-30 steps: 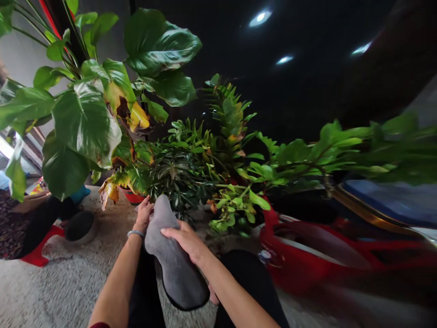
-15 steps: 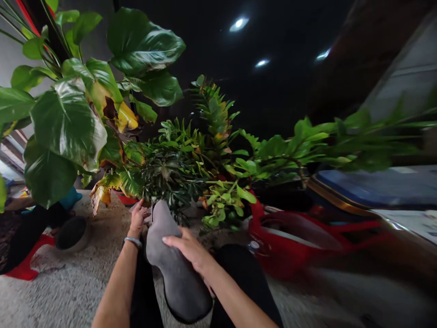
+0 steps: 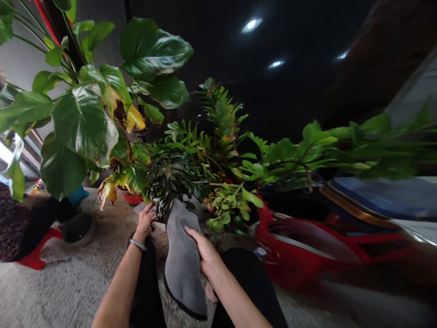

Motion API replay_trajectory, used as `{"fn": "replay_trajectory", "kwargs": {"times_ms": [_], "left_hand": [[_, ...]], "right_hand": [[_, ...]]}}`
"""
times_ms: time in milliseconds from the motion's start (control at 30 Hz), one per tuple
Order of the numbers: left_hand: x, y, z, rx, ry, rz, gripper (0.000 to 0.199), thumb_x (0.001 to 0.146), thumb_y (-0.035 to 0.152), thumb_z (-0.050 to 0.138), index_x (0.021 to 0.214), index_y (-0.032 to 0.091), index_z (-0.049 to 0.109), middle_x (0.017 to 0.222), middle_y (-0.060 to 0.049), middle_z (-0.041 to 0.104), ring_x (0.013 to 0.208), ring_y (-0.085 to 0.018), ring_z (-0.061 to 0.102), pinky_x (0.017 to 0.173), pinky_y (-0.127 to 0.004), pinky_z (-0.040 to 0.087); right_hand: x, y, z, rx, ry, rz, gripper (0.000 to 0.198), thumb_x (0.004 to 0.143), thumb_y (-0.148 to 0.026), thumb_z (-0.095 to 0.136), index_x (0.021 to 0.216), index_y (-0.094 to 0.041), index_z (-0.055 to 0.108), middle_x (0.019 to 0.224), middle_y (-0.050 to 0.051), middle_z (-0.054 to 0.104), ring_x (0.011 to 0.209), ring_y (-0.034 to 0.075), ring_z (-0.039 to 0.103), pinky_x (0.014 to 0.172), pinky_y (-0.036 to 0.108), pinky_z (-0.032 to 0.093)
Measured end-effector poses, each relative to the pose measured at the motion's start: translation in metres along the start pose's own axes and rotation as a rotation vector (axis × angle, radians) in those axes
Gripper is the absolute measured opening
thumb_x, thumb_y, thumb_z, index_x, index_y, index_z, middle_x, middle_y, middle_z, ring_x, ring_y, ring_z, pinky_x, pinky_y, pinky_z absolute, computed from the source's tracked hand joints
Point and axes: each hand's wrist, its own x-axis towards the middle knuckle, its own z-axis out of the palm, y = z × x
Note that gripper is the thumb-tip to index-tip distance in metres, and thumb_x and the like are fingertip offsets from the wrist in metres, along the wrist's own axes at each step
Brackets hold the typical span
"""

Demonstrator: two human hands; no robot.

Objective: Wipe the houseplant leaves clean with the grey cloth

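Note:
A long grey insole-shaped piece [image 3: 184,259] with a suede-like face and a black edge is tilted upright between my knees. My right hand [image 3: 206,253] grips its right edge, thumb on the grey face and the other fingers behind. To the left of its top, my left hand [image 3: 146,221] is raised, apart from the piece, fingers partly stretched. A pale flat scrap [image 3: 139,207] shows just behind those fingers; whether they touch it I cannot tell. A grey bangle [image 3: 138,244] circles my left wrist. Dark-leaved foliage [image 3: 169,175] stands right beyond both hands.
Large-leaved plants [image 3: 82,123] crowd the left and centre. On the right are a red basket-like container [image 3: 300,241], blurred, and a blue padded item [image 3: 382,196]. Another person [image 3: 17,223] sits on a red stool [image 3: 37,255] at left, near a dark bowl [image 3: 78,230].
The grey piece has turned and shifted right with my right hand, and its top has come away from my left hand. The whole view has swung slightly left.

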Motion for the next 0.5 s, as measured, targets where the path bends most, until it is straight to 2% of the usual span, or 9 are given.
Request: {"fn": "replay_trajectory", "kwargs": {"times_ms": [67,133,200,267,367,433,500], "left_hand": [[-0.001,0.0,-0.001,-0.023,0.014,0.011,0.061,0.058,0.023,0.083,0.117,0.017,0.072,0.125,-0.012,0.07,0.093,-0.021,0.066,0.069,-0.026,0.052],[-0.003,0.001,-0.001,-0.05,0.017,0.04,0.056,0.057,0.026,0.082,0.111,0.016,0.075,0.125,-0.013,0.07,0.094,-0.023,0.066,0.07,-0.027,0.052],[-0.007,0.005,0.0,-0.05,-0.009,0.077,0.049,0.057,0.028,0.081,0.104,0.015,0.076,0.119,-0.013,0.072,0.093,-0.025,0.066,0.07,-0.029,0.053],[-0.012,0.009,0.0,-0.032,-0.036,0.104,0.04,0.059,0.028,0.08,0.097,0.016,0.077,0.107,-0.011,0.075,0.093,-0.027,0.066,0.073,-0.032,0.053],[-0.018,0.015,0.0,-0.028,-0.031,0.124,0.027,0.06,0.026,0.078,0.085,0.016,0.078,0.09,-0.009,0.075,0.094,-0.028,0.066,0.078,-0.034,0.053],[-0.018,0.015,-0.001,-0.05,-0.013,0.103,0.027,0.059,0.025,0.077,0.084,0.015,0.077,0.089,-0.01,0.075,0.09,-0.026,0.066,0.078,-0.033,0.052],[-0.016,0.013,-0.005,-0.051,0.054,0.046,0.033,0.056,0.022,0.077,0.088,0.014,0.076,0.088,-0.009,0.074,0.079,-0.021,0.065,0.072,-0.031,0.05]], "right_hand": [[-0.015,-0.007,0.005,-0.034,-0.038,-0.105,0.029,0.057,-0.045,0.079,0.071,-0.021,0.07,0.066,0.007,0.075,0.069,0.029,0.072,0.065,0.037,0.056],[-0.02,-0.03,0.018,-0.043,-0.112,-0.231,0.035,0.056,-0.045,0.082,0.077,-0.019,0.072,0.067,0.006,0.075,0.065,0.027,0.071,0.063,0.036,0.055],[-0.013,-0.053,0.038,-0.035,-0.184,-0.337,0.04,0.055,-0.044,0.083,0.082,-0.017,0.073,0.069,0.005,0.076,0.065,0.026,0.071,0.063,0.035,0.054],[0.003,-0.063,0.057,-0.029,-0.226,-0.368,0.04,0.054,-0.043,0.083,0.082,-0.017,0.072,0.07,0.005,0.076,0.067,0.026,0.071,0.066,0.035,0.055],[0.03,-0.039,0.065,-0.085,-0.22,-0.226,0.032,0.054,-0.042,0.079,0.075,-0.019,0.071,0.064,0.006,0.074,0.069,0.028,0.072,0.068,0.038,0.055],[0.04,-0.006,0.052,-0.165,-0.172,-0.112,0.024,0.055,-0.04,0.076,0.068,-0.021,0.07,0.059,0.007,0.072,0.068,0.03,0.071,0.067,0.039,0.055],[0.041,0.024,0.03,-0.245,-0.138,-0.081,0.018,0.058,-0.04,0.073,0.062,-0.023,0.068,0.057,0.009,0.071,0.064,0.031,0.07,0.064,0.04,0.054]]}}
